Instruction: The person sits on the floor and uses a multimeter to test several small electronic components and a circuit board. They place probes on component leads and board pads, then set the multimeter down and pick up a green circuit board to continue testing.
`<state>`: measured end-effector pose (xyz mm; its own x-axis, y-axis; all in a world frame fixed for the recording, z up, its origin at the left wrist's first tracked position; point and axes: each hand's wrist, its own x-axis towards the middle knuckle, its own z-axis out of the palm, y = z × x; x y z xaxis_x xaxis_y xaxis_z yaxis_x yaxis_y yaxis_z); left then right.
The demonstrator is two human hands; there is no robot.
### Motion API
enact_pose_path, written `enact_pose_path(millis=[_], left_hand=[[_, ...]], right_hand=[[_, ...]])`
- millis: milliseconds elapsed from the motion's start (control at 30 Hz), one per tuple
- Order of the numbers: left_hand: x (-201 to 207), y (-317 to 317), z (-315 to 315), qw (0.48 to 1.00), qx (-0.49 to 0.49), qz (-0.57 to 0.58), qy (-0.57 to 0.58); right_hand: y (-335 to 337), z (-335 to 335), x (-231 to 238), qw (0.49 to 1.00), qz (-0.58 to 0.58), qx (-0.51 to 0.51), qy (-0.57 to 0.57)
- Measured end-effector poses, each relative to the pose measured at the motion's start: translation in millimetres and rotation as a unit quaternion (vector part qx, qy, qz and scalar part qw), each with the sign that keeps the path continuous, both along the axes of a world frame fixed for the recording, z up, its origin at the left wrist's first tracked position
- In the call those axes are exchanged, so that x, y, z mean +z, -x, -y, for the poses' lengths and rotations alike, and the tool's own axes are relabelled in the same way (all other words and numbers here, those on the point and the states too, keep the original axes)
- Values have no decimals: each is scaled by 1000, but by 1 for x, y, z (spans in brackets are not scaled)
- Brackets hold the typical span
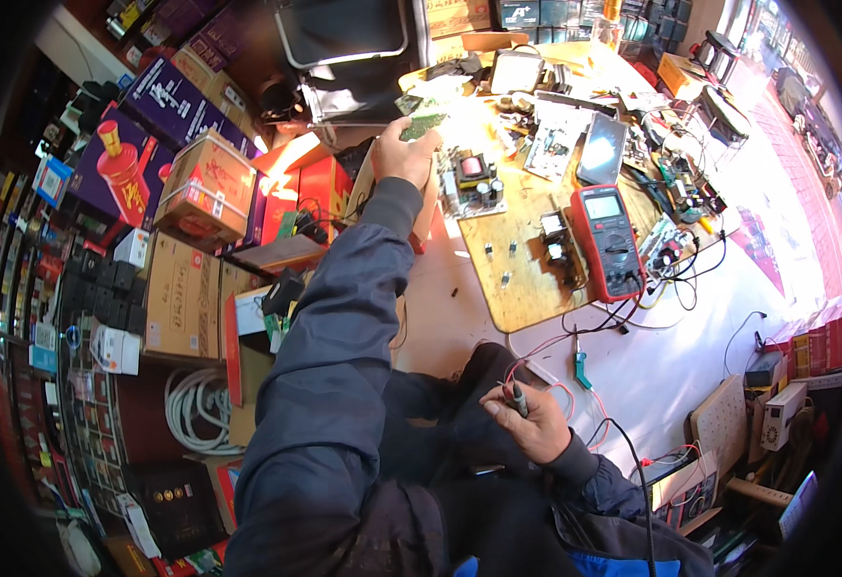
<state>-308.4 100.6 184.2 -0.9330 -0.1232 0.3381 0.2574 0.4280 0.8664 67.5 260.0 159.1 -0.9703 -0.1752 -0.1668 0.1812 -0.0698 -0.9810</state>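
Note:
My left arm stretches to the far side, where my left hand [403, 156] grips the edge of a green circuit board [425, 126]. Close beside it, another circuit board [471, 183] with bulky components rests at the wooden work board's [512, 298] left edge. Low over my lap, my right hand [536, 428] is closed around test probes [516, 396] with thin leads trailing off. A red multimeter [609, 252] lies on the work board, its screen lit. Left of it sits a small part with a coil or transformer [557, 248], and tiny loose components lie nearby.
Circuit boards and tangled wires crowd the work board's far side, along with a dark glass panel [602, 149]. A green-handled clip [581, 367] lies on the white table [652, 356]. Stacked cartons [182, 293] and a coiled grey cable [195, 409] are at left. A black chair [344, 58] stands behind.

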Motion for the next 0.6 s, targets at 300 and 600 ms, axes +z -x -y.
enact_pose_path(millis=[300,600], left_hand=[[-15,67,-34,986,-87,115,82],[-68,97,-14,995,-56,51,62]], right_hand=[[20,-15,-13,999,37,-7,-13],[25,-16,-14,998,52,2,-19]])
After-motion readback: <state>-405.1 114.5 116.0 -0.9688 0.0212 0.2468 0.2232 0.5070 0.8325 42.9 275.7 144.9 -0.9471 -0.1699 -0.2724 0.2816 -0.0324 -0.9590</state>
